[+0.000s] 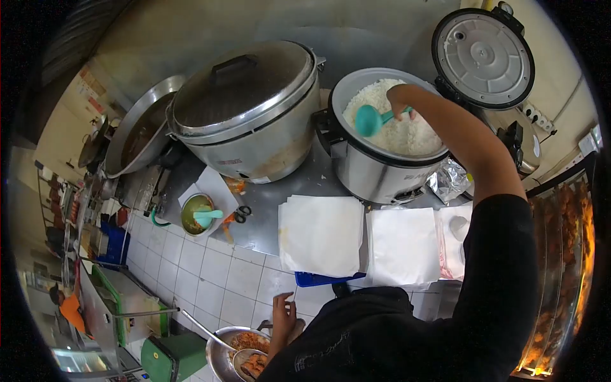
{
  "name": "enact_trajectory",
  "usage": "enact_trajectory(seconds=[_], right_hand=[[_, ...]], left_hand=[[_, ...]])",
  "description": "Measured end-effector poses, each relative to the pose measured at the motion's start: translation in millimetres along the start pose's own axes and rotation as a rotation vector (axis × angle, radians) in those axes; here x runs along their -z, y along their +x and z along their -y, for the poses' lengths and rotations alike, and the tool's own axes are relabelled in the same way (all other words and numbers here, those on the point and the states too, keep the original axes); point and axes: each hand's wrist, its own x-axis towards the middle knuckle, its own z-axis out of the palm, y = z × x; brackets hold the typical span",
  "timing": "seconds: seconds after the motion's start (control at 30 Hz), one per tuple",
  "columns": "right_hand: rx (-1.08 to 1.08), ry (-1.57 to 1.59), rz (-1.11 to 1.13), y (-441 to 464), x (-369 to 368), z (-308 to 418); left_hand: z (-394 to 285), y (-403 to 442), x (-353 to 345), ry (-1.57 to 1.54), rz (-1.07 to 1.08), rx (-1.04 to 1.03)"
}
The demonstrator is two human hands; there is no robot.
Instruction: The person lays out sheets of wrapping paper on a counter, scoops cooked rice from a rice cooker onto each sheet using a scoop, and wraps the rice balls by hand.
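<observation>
Rice (414,137) in right cooker (372,175), ladle (368,121) in right hand (403,109) over the rice, second cooker (273,156) to the left, paper stacks (321,235) nearer on counter (309,183), bowl (184,219) at near left.

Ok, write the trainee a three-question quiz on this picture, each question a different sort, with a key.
1. Short answer: which hand holds the teal scoop?
2. Multiple choice: what is inside the open cooker?
a) soup
b) white rice
c) noodles
3. Fill the gap: in the picture, the lidded cooker stands to the ____ of the open cooker.

Key:
1. The right hand.
2. b
3. left
</observation>
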Motion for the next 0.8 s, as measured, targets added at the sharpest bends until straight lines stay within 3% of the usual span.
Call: enact_trajectory(seconds=[0.1,0.23,0.33,0.47,0.57,0.8], right_hand=[[0.037,-0.344,-0.458,-3.7,-12.1,-14.8],[-0.109,-0.148,-0.878,24.5,-10.1,-12.6],[-0.049,-0.311,-0.816,29.9,-6.2,3.0],[0.125,-0.412,-0.807,24.7,-17.5,18.6],[0.188,-0.328,-0.719,20.7,-22.9,23.9],[0.416,-0.296,-0.615,-6.6,-31.9,29.4]], left_hand=[[-18.6,44.4,-4.8,-0.094,0.071,-0.071],[-102.3,126.5,-20.2,-0.321,0.316,-0.269],[-142.9,186.9,-64.3,-0.580,0.471,-0.394],[-189.9,253.4,-115.9,-0.550,0.504,-0.369],[-203.7,263.0,-138.2,-0.489,0.436,-0.414],[-215.1,274.8,-138.5,-0.424,0.562,-0.262]])
